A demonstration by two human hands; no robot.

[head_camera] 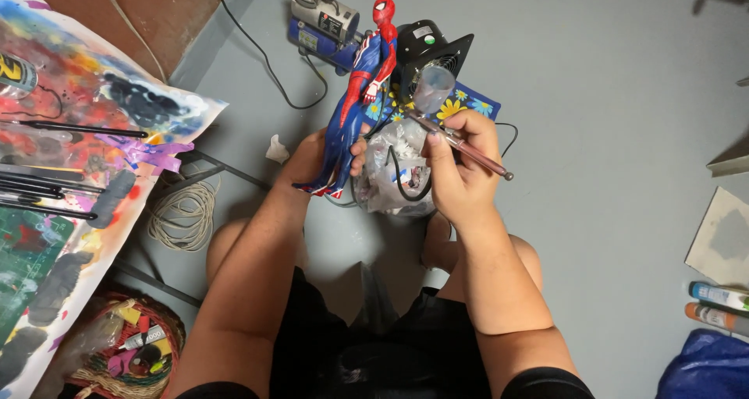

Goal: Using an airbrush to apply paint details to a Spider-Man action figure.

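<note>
Figure (pixel 355 106) in my left grip (pixel 316 161), airbrush (pixel 460 145) in my right grip (pixel 460 165), plastic bag (pixel 386 177) between them, fan (pixel 429 48) behind the figure, compressor (pixel 324 24) to its left, cord coil (pixel 183 216) on the floor (pixel 608 95) beside my left arm.

Floor (pixel 593 95) is flat grey, evenly lit, no hard shadows. Top left corner – a strip of reddish-brown surface (pixel 156 9). Left edge: a table (pixel 117 102) covered in paint-splattered paper, brushes (pixel 47 188) lying across it. Below it a coil of pale cord (pixel 183 216) and a woven basket (pixel 133 352) of markers. Top centre: small blue air compressor (pixel 324 26) with a black cable (pixel 257 52) running off, black square fan (pixel 433 48) beside it on a blue flowered cloth (pixel 468 102). Right edge – grey board (pixel 722 239), two paint tubes (pixel 718 305), blue bag (pixel 706 368).
</note>
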